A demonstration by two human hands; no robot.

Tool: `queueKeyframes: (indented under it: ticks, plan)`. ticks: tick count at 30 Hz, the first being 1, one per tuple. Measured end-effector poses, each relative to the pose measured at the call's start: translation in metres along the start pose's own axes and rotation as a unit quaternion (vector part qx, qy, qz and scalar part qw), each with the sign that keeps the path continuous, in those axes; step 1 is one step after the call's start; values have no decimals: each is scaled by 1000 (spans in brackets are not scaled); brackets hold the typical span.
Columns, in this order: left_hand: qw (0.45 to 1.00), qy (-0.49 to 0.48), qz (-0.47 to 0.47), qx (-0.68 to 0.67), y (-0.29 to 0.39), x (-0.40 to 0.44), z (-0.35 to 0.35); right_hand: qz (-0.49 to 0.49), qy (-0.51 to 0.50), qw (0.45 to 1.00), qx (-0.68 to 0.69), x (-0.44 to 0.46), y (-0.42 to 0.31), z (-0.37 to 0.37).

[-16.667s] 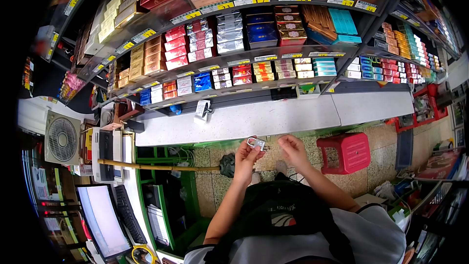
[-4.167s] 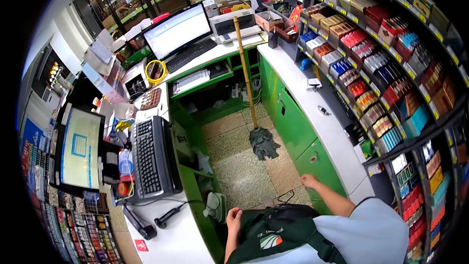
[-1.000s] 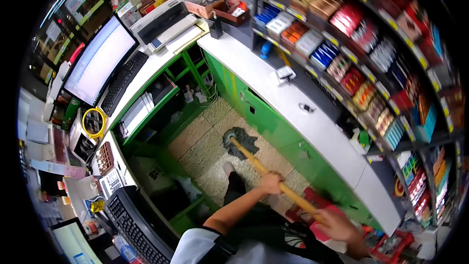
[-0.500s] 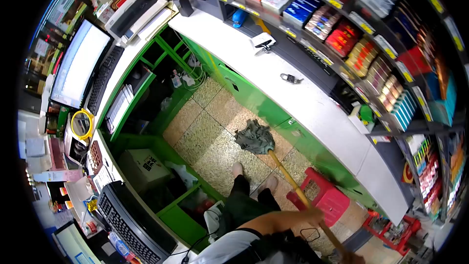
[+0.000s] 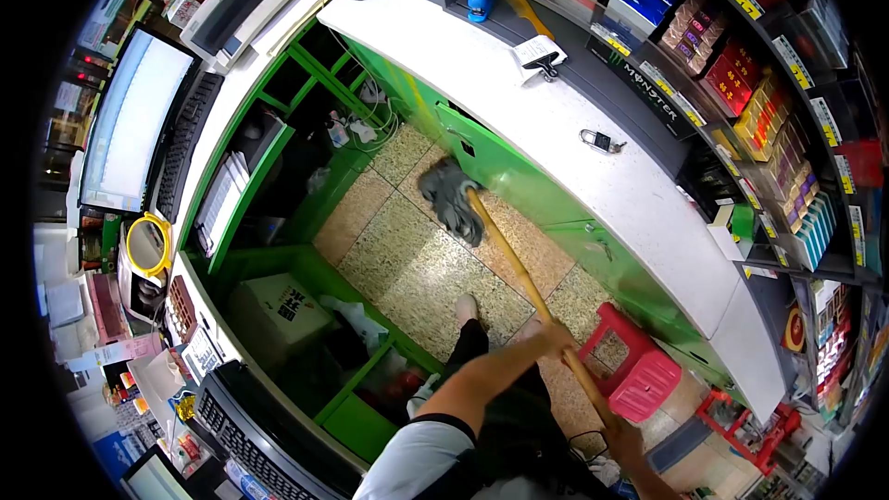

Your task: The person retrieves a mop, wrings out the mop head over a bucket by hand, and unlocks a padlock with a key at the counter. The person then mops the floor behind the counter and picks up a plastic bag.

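A mop with a grey cloth head point(image 5: 452, 204) rests on the speckled tile floor in front of the green cabinets. Its long wooden handle point(image 5: 519, 270) slants down to the right toward my body. My left hand point(image 5: 556, 339) is wrapped round the middle of the handle. Lower down, near the upper end of the pole, my right hand point(image 5: 624, 439) grips it too. A pink plastic stool point(image 5: 639, 380) stands just right of the handle.
A white counter point(image 5: 667, 231) over green cabinets curves along the right, bearing a padlock point(image 5: 602, 141). On the left are a monitor point(image 5: 139, 120), a keyboard point(image 5: 250, 440) and open green shelves holding a box point(image 5: 278, 310). A red metal frame point(image 5: 741, 426) stands lower right.
The mop head has moved up and left across the floor, farther from my feet. Both hands have moved forward with the handle, and the view has shifted slightly.
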State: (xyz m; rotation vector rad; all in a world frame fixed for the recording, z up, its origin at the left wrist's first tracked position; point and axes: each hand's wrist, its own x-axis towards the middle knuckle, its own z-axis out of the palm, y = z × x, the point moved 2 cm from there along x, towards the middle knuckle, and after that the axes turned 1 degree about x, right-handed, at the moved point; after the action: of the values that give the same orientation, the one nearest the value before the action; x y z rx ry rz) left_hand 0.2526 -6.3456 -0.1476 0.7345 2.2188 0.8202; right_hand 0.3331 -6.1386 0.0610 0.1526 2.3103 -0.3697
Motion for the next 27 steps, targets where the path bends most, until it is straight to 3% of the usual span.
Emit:
queueKeyframes:
  ticks: [1, 2, 3, 4, 6, 7, 10, 16, 19, 21, 23, 26, 27]
  plan:
    - [997, 17, -55, 49, -29, -8, 4, -193, 29, 979, -53, 22, -11, 19]
    - [986, 99, -82, 104, -60, -15, 11, -377, 56, 919, -103, 38, -23, 33]
    - [979, 108, -144, 96, -88, -29, -4, -176, 31, 983, 36, 45, -82, 22]
    - [968, 186, -151, 71, -109, -52, -30, -174, 22, 984, -6, 69, -102, 36]
    - [922, 221, -315, 36, -136, -85, -70, -209, 32, 973, -90, 92, -169, 32]
    - [888, 320, -327, -49, -157, -95, -70, -237, 49, 965, -105, 102, -190, 34]
    - [858, 414, -302, -35, -153, -110, -92, -273, 61, 946, -163, 111, -207, 17]
    - [849, 396, -347, -43, -53, -58, -64, -346, 68, 916, -190, 87, -126, -66]
    - [868, 348, -354, 17, 14, -36, -33, -298, 27, 930, -215, 59, -62, -90]
    - [904, 266, -334, -9, 55, -26, -6, -254, 14, 944, -212, 31, -15, -91]
    - [936, 190, -294, -18, 109, -28, -10, -218, -2, 950, -224, -5, 18, -101]
    - [975, 135, -159, -73, 154, 7, 32, -121, -9, 958, -260, -59, 41, -130]
    - [983, 101, -107, -109, 171, 14, 32, -185, 57, 953, -232, -78, 38, -141]
